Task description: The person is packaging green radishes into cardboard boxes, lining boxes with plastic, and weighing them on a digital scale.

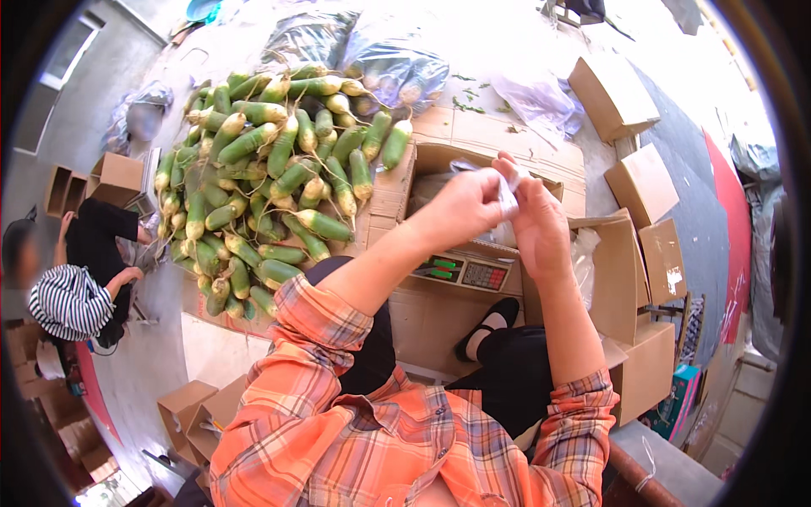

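Note:
My left hand (473,201) and my right hand (539,226) meet above an open cardboard box (404,193). Between the pinched fingers of both is a thin clear plastic bag (508,203), crumpled at the fingertips. More clear plastic shows inside the box, partly hidden by my hands. Close in front of me, below the box, lies a digital scale (483,275) with a keypad and a green display. To the left of my hands rises a large heap of green radishes (283,182) with pale root ends.
Filled plastic bags (397,68) stand behind the heap. Several open cardboard boxes (635,176) line the right side, with one box (646,372) near my right elbow. A person in a striped top (72,302) sits at the far left. Flat cardboard (460,127) covers the ground.

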Available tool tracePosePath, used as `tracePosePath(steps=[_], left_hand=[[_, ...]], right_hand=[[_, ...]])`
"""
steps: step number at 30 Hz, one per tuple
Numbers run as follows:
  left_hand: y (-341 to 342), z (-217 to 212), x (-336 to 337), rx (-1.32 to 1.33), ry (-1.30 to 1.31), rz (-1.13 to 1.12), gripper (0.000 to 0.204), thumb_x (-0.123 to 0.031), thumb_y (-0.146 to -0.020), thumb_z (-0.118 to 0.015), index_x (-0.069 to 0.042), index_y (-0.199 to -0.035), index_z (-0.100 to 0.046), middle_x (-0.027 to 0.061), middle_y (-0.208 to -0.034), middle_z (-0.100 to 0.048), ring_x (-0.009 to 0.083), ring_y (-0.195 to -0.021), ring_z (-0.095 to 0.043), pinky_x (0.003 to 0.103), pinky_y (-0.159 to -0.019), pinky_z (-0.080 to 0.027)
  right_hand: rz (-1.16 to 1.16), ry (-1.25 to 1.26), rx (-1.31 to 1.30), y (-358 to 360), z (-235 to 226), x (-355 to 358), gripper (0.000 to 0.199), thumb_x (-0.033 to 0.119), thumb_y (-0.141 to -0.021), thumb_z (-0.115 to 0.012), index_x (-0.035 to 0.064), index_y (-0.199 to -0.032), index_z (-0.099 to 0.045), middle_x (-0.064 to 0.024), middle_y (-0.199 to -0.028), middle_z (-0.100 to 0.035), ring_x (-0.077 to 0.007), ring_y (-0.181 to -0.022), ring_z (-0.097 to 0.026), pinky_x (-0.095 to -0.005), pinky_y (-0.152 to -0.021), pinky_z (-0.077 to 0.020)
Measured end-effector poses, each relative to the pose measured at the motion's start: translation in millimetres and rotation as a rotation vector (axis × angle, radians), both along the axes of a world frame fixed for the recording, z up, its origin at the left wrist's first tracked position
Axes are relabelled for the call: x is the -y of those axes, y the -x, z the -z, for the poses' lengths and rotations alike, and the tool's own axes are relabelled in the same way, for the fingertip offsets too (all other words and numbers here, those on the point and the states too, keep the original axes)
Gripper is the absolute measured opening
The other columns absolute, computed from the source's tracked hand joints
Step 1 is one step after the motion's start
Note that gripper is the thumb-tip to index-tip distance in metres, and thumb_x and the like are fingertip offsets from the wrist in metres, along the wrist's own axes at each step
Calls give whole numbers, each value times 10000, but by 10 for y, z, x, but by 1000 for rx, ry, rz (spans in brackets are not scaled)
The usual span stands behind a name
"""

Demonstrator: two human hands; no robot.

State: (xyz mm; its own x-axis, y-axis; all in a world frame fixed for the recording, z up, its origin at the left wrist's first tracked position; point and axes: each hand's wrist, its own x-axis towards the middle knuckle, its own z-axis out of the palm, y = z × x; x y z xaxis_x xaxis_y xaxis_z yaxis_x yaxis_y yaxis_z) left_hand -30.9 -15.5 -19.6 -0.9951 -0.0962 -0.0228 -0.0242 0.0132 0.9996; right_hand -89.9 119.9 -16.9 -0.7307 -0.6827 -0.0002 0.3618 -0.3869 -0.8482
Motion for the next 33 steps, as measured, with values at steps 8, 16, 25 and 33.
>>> tracePosePath(steps=[8, 16, 25, 33], left_hand=[[51, 63, 310, -1, 395, -16, 183, -195, -697, -658, -29, -766, -691, 151, -661, -634, 209, -589, -621, 325, -587, -490], [432, 574, 532, 85, 838, -212, 167, -190, -727, -648, -40, -774, -706, 129, -758, -676, 256, -703, -653, 346, -675, -515], [551, 1000, 296, 527, 1200, -133, 191, -79, -791, -520, -27, -851, -693, 200, -899, -661, 323, -875, -654, 394, -749, -542], [547, 892, 327, 486, 1172, -180, 172, -60, -757, -532, -20, -810, -690, 216, -824, -656, 338, -826, -656, 399, -725, -542]], right_hand=[[-149, -520, -310, 259, 138, -108, 371, 279, -875, -623, -11, -1108, -622, 25, -858, -583, -56, -770, -481, -217, -692, -395], [-49, -919, -546, 467, 488, -292, 172, 172, -821, -639, 44, -924, -691, -22, -667, -633, -94, -636, -548, -263, -626, -448], [-121, -1224, -1087, 348, 357, -486, 242, 210, -715, -510, 15, -717, -654, -194, -746, -623, -379, -762, -601, -440, -760, -476], [-51, -1097, -197, 552, 281, -602, 206, 189, -727, -539, 25, -631, -618, -112, -630, -635, -196, -607, -627, -276, -500, -430]])
